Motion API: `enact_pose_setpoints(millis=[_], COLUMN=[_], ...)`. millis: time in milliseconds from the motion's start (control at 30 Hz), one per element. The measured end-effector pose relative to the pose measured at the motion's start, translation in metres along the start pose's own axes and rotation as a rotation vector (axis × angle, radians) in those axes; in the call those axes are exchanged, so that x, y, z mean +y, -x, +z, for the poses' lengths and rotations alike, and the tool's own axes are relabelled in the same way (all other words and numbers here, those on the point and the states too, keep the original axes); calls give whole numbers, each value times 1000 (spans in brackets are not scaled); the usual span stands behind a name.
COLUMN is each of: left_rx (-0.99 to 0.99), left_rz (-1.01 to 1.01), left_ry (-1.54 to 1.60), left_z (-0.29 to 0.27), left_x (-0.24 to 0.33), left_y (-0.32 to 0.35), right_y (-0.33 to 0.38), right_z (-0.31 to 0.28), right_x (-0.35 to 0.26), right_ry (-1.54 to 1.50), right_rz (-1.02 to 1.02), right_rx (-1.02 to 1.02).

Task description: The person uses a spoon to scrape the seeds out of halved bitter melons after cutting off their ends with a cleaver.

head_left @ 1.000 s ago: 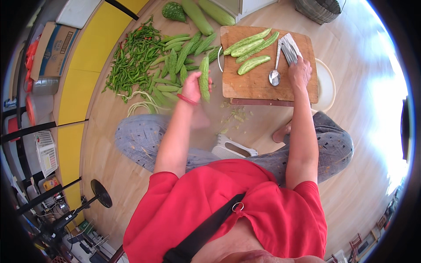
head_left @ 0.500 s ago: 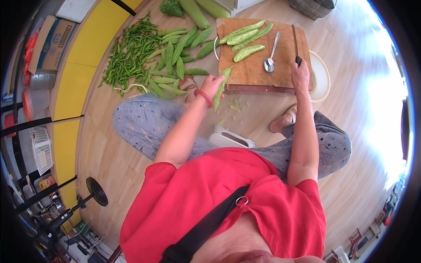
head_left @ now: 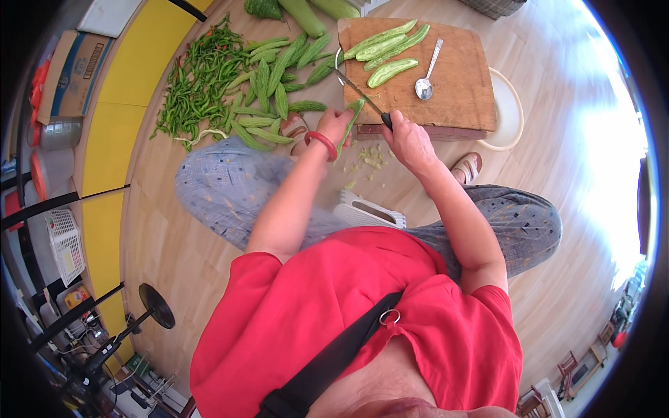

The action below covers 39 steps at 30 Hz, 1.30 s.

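Observation:
My left hand, with a red bangle at the wrist, is closed around a green bitter melon just off the near left corner of the wooden cutting board. In my right hand is a knife by its black handle. Its blade slants up and left, close by the melon's upper end; whether it touches is unclear. Several split bitter melon pieces lie toward the board's far left, and a metal spoon rests beside them. Pale scraps are scattered on the floor below the board.
Green chili peppers and whole bitter melons are heaped on the floor at left. Larger green gourds lie beyond. A pale round basin is partly under the board's right side. A white plastic stool stands between my legs.
My right hand has come left from the board's right side, bringing the knife over to the bitter melon. My left hand keeps hold of the melon, shifted slightly left and up.

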<state>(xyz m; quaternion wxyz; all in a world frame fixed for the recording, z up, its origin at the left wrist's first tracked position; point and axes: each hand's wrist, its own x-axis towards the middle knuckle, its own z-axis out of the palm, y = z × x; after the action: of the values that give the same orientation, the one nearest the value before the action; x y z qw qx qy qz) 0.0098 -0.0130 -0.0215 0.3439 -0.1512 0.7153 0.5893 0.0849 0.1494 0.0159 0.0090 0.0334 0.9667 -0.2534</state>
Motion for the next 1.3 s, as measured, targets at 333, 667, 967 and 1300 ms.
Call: enact_pose_setpoints(millis=[333,667,967,1300], left_rx=[33,16,10,228], left_rz=[176,172,165,258], left_ry=[-219,-20,853,870], left_z=[7,5,-25,-11], left_x=[-9,-13,-4,-6], left_y=[-1,9,-13,-10], right_y=[-8,-13,-11,-6], right_z=[-13,-4,1,7], right_x=[-1,-13,-7,-13], right_ry=[6,-40,-221,-195], right_rz=[-33,66,272,227], right_rx=[-95,-107,0,-51])
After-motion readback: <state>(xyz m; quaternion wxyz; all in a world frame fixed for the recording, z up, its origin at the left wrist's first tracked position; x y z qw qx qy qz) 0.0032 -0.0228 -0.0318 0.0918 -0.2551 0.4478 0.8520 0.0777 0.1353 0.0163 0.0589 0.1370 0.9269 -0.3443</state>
